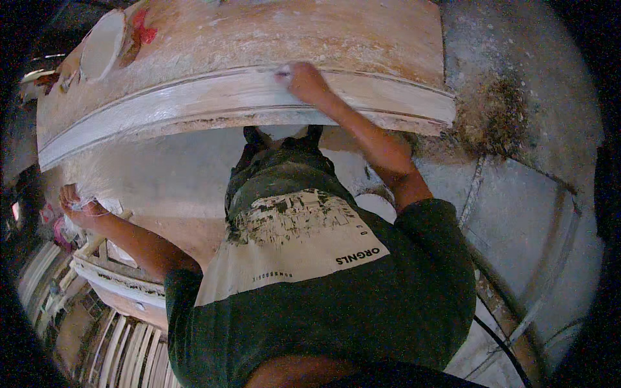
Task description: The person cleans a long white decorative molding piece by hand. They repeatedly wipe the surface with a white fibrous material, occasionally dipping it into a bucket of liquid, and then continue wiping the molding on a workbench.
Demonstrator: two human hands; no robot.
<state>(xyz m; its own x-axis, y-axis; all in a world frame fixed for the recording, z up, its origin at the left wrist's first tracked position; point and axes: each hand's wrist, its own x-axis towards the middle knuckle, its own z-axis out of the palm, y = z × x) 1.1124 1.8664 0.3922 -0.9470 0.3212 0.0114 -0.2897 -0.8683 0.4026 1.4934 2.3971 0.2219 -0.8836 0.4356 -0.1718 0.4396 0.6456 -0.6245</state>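
A long white moulding strip (213,97) with dark lines along its edges runs across the near side of a stained wooden tabletop (291,35). Over the middle of the strip, my right hand (309,83) is closed, its fingertips slightly blurred. A small dark spot shows at those fingers, but what they hold I cannot make out. Out to the left, below the strip's left end, my left hand (81,208) is closed around a loose bunch of thin white fibres (90,191). Fine strands fan out above it and loop across the fingers.
At the tabletop's far left stands a round whitish container (103,45) beside a red scrap (143,29). A brown fibrous heap (495,116) lies past the strip's right end. Pale slats (129,349) are stacked at lower left. A black cable (501,343) crosses the lower right.
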